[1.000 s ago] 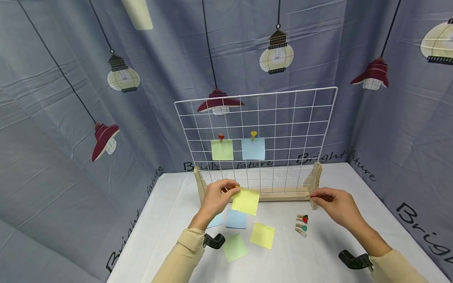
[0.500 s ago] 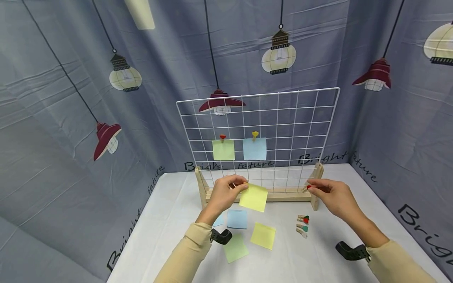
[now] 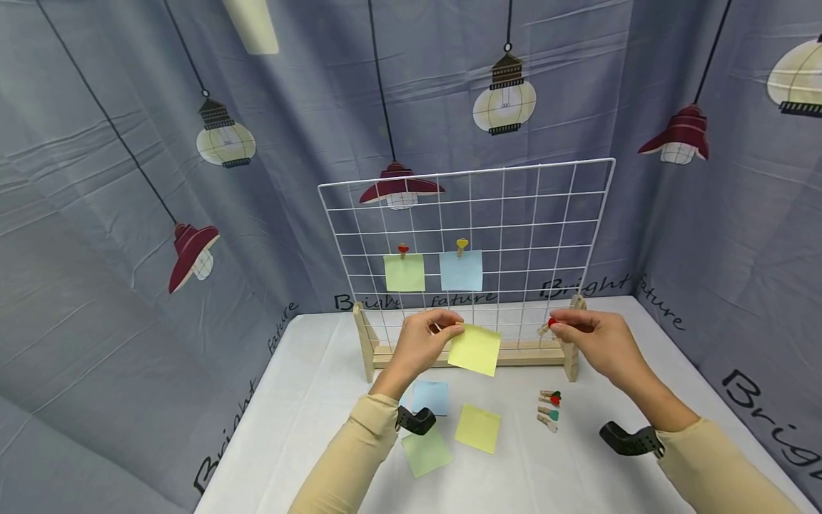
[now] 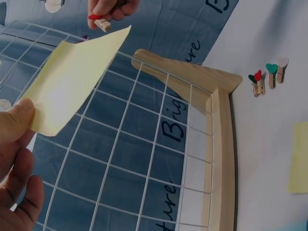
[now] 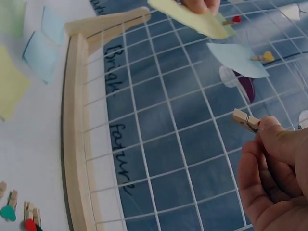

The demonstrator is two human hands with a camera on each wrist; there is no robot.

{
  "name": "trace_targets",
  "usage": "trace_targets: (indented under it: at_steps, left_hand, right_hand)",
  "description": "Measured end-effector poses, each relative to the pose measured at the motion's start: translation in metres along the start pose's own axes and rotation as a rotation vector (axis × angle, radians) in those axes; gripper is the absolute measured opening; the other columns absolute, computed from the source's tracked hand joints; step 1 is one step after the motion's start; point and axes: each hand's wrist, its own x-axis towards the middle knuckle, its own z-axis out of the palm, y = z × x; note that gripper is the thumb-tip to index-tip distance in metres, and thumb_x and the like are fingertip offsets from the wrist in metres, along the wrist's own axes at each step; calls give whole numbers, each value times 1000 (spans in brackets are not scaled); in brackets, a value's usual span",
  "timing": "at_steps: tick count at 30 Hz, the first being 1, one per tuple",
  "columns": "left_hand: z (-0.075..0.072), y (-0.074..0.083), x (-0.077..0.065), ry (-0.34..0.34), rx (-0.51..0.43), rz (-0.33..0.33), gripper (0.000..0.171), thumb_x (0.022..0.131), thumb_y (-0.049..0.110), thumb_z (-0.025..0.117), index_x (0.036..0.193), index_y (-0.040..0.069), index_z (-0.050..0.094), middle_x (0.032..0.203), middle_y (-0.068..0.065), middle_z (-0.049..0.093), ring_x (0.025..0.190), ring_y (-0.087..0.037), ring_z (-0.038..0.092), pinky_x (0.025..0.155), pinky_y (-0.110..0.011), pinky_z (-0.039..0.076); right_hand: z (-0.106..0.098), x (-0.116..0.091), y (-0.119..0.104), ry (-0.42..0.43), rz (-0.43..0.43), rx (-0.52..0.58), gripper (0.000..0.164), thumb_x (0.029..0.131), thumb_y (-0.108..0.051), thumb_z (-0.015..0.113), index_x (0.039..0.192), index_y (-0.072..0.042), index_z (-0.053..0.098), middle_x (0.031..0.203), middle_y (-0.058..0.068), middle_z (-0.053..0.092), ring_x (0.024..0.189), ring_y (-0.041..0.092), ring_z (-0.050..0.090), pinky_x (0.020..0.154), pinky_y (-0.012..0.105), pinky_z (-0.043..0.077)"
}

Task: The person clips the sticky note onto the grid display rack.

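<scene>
My left hand (image 3: 420, 347) pinches a yellow sticky note (image 3: 475, 349) by its upper left corner, in front of the lower part of the white wire grid (image 3: 534, 248). Between the thumb and fingers of my right hand (image 3: 599, 348) is a small wooden clothespin (image 5: 246, 120) with a red heart, partly covered by the fingertips. That hand is before the grid's lower right. A green sticky note (image 3: 404, 273) hangs on the grid under a red-heart clothespin (image 3: 403, 250). Beside it a blue sticky note (image 3: 461, 270) hangs from a yellow-heart clothespin (image 3: 462, 245).
On the white table (image 3: 514, 471) lie a yellow note (image 3: 477, 428), a green note (image 3: 427, 452) and blue notes (image 5: 42, 57). Several heart clothespins (image 4: 272, 75) lie at the right. Wooden feet (image 3: 571, 343) hold the grid upright before a patterned curtain (image 3: 289, 235).
My left hand has carried the yellow note to the right and slightly up. My right hand has moved up and a little left with the clothespin, whose red heart has come into sight.
</scene>
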Motion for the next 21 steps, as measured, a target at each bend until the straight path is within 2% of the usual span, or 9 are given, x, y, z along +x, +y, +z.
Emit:
trace_targets:
  at_steps: [4,10,12,17,19,21]
  left_hand:
    - [5,2,5,7,-8,7,10,94,23,77,103,18,79,91,5,77,78,-5,62,74,-23,52]
    - [10,8,12,10,-34,18,11,93,23,78,102,17,79,91,4,76,79,-5,62,74,-23,53]
    - [12,10,14,11,-35,25,11,93,23,78,102,16,79,90,4,76,79,-5,63,74,-23,53]
    - [16,15,21,25,-23,31,10,94,25,77,101,18,79,89,6,77,78,-3,62,73,-21,53]
    - [18,17,24,31,-17,31,10,94,25,77,101,19,79,89,6,77,77,-2,62,72,-21,52]
    - [20,19,27,38,-14,34,9,94,26,77,101,19,80,89,7,77,77,-1,62,71,-20,52]
  right_hand:
    - [-1,3,-1,-7,12,46,45,100,-38,69,132,-7,69,123,16,74,90,2,68,74,18,55]
    - [-1,6,-5,1,-5,99,41,100,-32,69,129,-3,69,116,13,75,85,-1,69,76,16,56]
    - [-2,8,-7,12,-16,125,39,101,-30,69,128,-2,69,113,8,76,84,-1,70,76,15,56]
    - [-5,14,-12,36,-28,209,38,100,-29,69,126,-1,69,100,-17,74,86,-3,70,78,14,57]
    - [-6,16,-13,45,-24,226,40,100,-30,69,127,-1,68,97,-23,71,87,-4,69,79,13,55]
    - [-7,18,-15,56,-16,233,42,100,-32,69,128,-2,68,97,-25,70,88,-4,69,80,11,53]
